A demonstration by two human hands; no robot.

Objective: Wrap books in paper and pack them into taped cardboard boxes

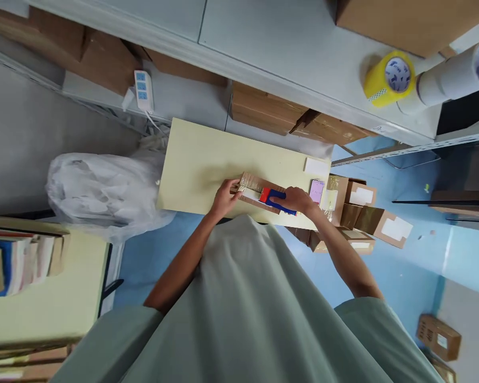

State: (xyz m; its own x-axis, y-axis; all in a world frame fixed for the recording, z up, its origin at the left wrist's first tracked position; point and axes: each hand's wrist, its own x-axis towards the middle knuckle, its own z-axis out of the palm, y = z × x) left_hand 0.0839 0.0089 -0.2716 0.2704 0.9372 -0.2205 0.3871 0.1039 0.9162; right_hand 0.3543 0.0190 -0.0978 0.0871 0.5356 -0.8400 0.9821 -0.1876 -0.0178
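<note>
A narrow brown cardboard box (259,183) lies on the pale yellow table (207,154) close in front of me. At its left end, my left hand (224,198) grips the edge with the fingers curled over it. Shiny clear tape and a white strip show on the box. Closed round a red-and-blue hand tool (277,200), my right hand (295,200) is over the box's right part. The tool's red end points left along the box; its exact kind is unclear, partly covered by the fingers.
A phone (316,190) and a white box (316,166) lie at the table's right end. Opened cartons (359,194) stand beyond it. At left is a bulging plastic bag (107,191). The shelf ahead bears yellow tape (389,80), white rolls (459,74) and a power strip (144,90).
</note>
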